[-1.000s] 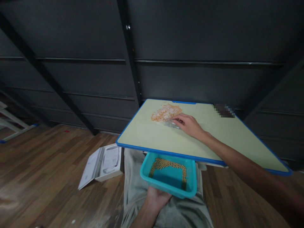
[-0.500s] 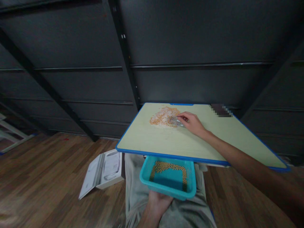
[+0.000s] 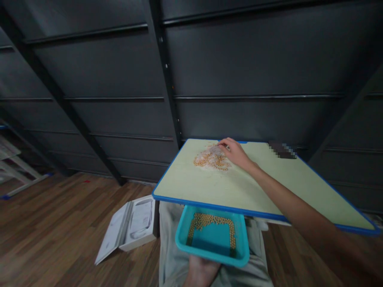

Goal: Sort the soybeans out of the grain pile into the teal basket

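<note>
A pile of beige round beans and white, rice-like grains (image 3: 206,160) lies near the far left of the table top (image 3: 191,185). My right hand (image 3: 235,153) is over the pile's far right side, fingers pinched on a thin, clear plastic piece (image 3: 216,150). Its exact shape is hard to make out against the grains. Below the table's near edge, my left hand (image 3: 203,269) supports a teal plastic basin (image 3: 212,243) from underneath; most of its fingers are hidden. Inside the basin, similar beans (image 3: 209,219) lie along the far wall and both sides.
A dark, partly pixelated flat object (image 3: 283,150) rests at the table's far right corner. An open white box (image 3: 139,223) stands on the wooden floor to the left. Dark panels (image 3: 254,59) rise behind the table. White metal legs (image 3: 20,171) show at far left.
My right hand has moved left and farther over the pile with the clear plastic piece. The view has tilted slightly, so the table and basin sit lower. My left hand stays under the basin.
</note>
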Demonstrator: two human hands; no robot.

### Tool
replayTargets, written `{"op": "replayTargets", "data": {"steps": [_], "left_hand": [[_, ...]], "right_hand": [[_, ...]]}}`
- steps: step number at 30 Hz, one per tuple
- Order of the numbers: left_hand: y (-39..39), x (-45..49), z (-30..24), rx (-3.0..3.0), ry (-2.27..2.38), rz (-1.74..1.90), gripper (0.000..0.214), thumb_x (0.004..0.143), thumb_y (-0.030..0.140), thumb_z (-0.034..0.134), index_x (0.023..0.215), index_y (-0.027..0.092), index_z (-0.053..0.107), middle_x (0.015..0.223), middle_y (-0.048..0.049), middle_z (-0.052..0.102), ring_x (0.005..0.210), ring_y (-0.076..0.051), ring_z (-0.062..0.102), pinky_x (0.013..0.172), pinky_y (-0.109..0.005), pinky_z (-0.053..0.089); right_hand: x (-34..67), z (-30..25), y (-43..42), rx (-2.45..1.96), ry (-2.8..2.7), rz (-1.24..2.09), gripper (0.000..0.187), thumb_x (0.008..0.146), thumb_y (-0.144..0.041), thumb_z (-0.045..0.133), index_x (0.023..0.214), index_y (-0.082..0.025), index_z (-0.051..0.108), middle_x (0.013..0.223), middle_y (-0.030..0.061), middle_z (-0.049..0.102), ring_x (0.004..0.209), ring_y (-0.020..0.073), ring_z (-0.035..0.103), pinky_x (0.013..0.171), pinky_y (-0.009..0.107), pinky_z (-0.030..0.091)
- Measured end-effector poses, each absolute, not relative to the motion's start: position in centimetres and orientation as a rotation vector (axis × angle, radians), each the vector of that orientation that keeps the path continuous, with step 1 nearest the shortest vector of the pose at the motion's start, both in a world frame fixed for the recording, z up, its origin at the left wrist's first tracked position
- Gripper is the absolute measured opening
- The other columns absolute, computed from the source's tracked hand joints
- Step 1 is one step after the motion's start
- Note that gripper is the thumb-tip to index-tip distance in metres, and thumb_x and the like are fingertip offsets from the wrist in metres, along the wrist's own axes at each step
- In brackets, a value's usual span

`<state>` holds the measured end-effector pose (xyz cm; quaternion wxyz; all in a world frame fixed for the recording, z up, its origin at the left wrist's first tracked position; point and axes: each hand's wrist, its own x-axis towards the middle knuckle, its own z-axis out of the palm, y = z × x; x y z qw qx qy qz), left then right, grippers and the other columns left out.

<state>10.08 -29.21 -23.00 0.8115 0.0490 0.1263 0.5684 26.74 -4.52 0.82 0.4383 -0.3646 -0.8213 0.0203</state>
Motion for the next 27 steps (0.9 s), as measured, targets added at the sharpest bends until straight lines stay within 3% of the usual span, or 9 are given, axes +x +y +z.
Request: {"op": "replayTargets", "data": {"steps": [10, 17, 27], "left_hand": [[-29.3, 9.2, -23.6, 0.106, 0.366, 1.218, 0.046, 0.077, 0.04, 0.054, 0.121, 0.03, 0.064, 0.124, -0.0081, 0.068, 0.131, -0.036, 0.047, 0.106, -0.055, 0.037], [-29.2, 8.8, -23.1, 0.059, 0.486, 1.208, 0.047, 0.075, 0.037, 0.059, 0.121, 0.027, 0.064, 0.12, -0.0092, 0.07, 0.127, -0.036, 0.051, 0.103, -0.057, 0.041], [-29.5, 9.4, -23.0, -0.01, 0.415, 1.231, 0.041, 0.085, 0.04, 0.052, 0.124, 0.03, 0.061, 0.112, -0.0076, 0.074, 0.119, -0.033, 0.058, 0.102, -0.058, 0.041]], "right_hand": [[27.4, -0.3, -6.5, -0.866, -2.146, -0.013, 0.016, 0.096, -0.023, 0.049, 0.1, -0.022, 0.065, 0.1, 0.0065, 0.068, 0.098, 0.0229, 0.059, 0.089, 0.038, 0.044], [25.4, 0.1, -7.8, -0.837, -2.214, -0.044, 0.015, 0.096, -0.022, 0.051, 0.102, -0.023, 0.065, 0.103, 0.0051, 0.068, 0.1, 0.0215, 0.06, 0.09, 0.037, 0.044], [25.8, -1.0, -7.0, -0.881, -2.201, 0.02, 0.016, 0.094, -0.021, 0.052, 0.1, -0.022, 0.067, 0.102, 0.006, 0.069, 0.1, 0.0213, 0.061, 0.09, 0.038, 0.045]]}}
